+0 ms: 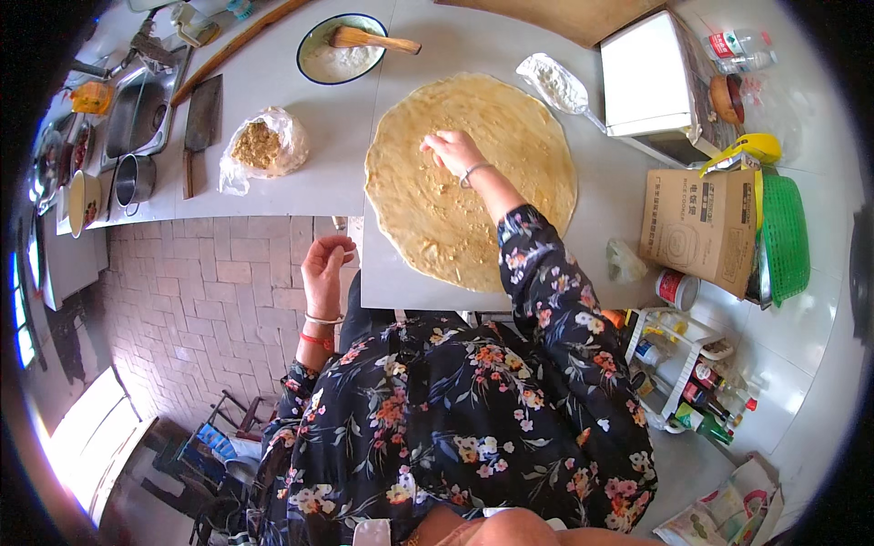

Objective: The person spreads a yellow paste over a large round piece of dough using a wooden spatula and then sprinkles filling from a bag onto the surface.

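A large round sheet of rolled dough (478, 184) lies on the counter before me, its surface oily-looking and dotted with yellowish crumbs. Above its left-centre part is my right hand (452, 151), fingers drawn together; whether crumbs are inside them is hidden. My left hand (328, 267) hangs beyond the counter's edge over the floor, fingers curled in, nothing visible in it. Left of the dough, an open plastic bag (290, 147) holds a brown crumbly mixture (257, 146). An enamel bowl (307, 67) of white powder stands behind, a wooden brush (375, 39) resting in it.
A scoop of white powder (556, 83) lies behind the dough's right side. Farther left are a cleaver (203, 116), a long wooden rod (239, 42), a saucepan (135, 179) and a sink (140, 112). Rightward stand a white-topped box (638, 75), a rice-cooker carton (700, 228) and a green basket (785, 239).
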`<state>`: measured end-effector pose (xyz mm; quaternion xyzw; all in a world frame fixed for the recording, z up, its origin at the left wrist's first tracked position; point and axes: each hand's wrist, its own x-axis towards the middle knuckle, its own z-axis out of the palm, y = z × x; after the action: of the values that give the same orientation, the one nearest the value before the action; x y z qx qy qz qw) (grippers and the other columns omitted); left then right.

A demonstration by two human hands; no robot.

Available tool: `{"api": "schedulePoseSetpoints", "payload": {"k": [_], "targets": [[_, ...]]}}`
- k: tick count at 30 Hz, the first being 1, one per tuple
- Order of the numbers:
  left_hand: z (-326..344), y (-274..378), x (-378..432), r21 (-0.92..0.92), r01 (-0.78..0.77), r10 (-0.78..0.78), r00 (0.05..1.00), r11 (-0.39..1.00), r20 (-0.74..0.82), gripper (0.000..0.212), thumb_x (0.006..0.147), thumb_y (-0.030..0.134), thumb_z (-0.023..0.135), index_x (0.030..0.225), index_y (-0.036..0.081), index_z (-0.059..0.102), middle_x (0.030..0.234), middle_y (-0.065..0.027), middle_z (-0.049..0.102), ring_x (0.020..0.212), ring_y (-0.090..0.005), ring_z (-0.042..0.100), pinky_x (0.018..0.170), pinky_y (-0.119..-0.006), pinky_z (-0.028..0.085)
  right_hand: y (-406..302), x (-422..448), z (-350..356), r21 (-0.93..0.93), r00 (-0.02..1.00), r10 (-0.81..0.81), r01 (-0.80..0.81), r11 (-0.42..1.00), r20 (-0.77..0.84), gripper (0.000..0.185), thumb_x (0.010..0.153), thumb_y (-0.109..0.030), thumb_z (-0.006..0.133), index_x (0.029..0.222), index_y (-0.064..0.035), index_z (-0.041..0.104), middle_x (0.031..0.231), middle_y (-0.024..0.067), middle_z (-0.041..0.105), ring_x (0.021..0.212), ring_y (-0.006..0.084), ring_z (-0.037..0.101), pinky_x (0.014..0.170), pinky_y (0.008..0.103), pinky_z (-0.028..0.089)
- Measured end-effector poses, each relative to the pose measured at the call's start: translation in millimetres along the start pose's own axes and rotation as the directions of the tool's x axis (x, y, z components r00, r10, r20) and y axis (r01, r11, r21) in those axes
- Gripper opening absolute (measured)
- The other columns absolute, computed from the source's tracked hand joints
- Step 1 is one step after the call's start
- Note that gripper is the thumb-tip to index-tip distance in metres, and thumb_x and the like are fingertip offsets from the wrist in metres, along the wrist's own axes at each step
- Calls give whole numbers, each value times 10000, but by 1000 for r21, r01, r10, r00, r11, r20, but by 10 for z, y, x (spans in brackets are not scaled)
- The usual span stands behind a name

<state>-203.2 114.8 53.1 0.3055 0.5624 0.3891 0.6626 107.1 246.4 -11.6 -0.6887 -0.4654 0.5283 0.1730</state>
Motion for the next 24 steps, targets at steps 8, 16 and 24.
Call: {"api": "schedulePoseSetpoints", "payload": {"k": [8, 16, 24], "targets": [[-204, -14, 30, -9, -3, 2, 998, 1000, -70, 141, 961, 4, 524, 1037, 8, 643, 995, -67, 682, 926, -147, 651, 805, -284, 538, 110, 601, -536, 347, 983, 115, -61, 936, -140, 232, 904, -57, 484, 924, -10, 711, 674, 67, 650, 577, 145, 621, 463, 297, 460], [-225, 159, 198, -8, -30, 29, 998, 1000, -54, 146, 971, 33, 524, 1050, 9, 644, 999, -67, 684, 940, -146, 647, 818, -289, 536, 1259, 62, -1923, -497, 850, -85, -220, 839, -520, 159, 863, -166, 621, 826, -37, 708, 644, 74, 639, 630, 207, 676, 557, 341, 518], [-159, 39, 252, -23, -14, 14, 999, 1000, -33, 145, 965, 18, 525, 1045, -1, 644, 999, -71, 688, 921, -149, 657, 805, -281, 543, 825, -1022, -1365, -119, 897, 437, -442, 889, -66, 216, 929, -224, 566, 893, -39, 673, 668, 98, 656, 562, 173, 609, 509, 342, 464]]}}
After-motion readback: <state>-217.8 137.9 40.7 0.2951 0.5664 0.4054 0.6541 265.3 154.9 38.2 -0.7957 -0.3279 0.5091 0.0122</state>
